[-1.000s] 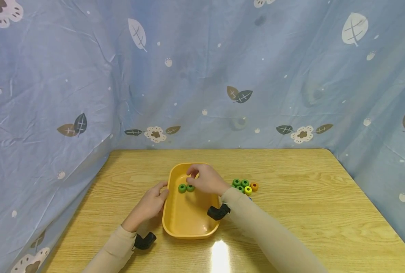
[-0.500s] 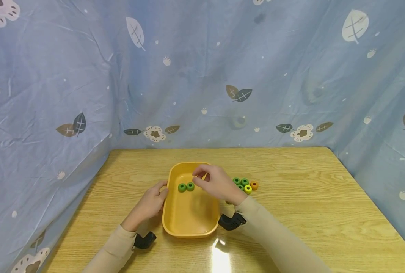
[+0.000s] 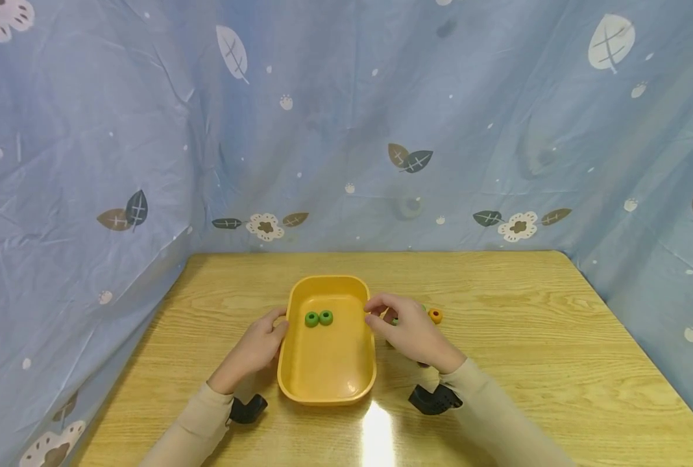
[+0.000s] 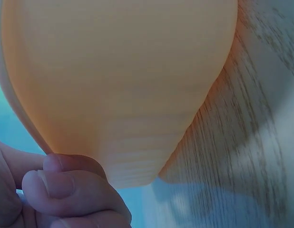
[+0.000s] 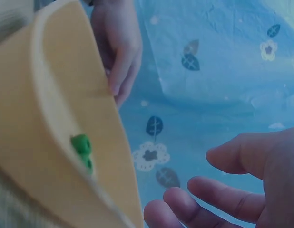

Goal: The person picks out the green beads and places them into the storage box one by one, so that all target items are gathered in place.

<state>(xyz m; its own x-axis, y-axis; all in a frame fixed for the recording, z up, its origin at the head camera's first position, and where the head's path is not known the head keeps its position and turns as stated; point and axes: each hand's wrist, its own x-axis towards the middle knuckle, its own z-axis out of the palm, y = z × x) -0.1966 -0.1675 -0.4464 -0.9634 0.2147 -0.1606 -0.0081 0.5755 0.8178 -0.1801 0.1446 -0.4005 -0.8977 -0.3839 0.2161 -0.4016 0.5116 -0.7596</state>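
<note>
A yellow-orange plastic tray (image 3: pixel 326 363) lies on the wooden table. Two green beads, one on the left (image 3: pixel 311 319) and one on the right (image 3: pixel 326 317), sit side by side inside it. At its left rim, my left hand (image 3: pixel 255 344) grips the edge; the left wrist view shows its fingers curled at the tray wall (image 4: pixel 118 71). Just outside the right rim hovers my right hand (image 3: pixel 407 327), thumb and fingers apart with nothing between them, as the right wrist view also shows. An orange bead (image 3: pixel 435 316) lies behind that hand, which hides most of the other loose beads.
The wooden table (image 3: pixel 533 344) extends to the right of the beads. A blue patterned cloth (image 3: pixel 346 130) hangs behind it and along both sides. Each wrist carries a black camera mount, one on the left (image 3: pixel 248 410) and one on the right (image 3: pixel 434 399).
My right hand has moved rightward from above the green beads in the tray to outside its right rim, now covering most of the loose beads. The left hand has stayed put.
</note>
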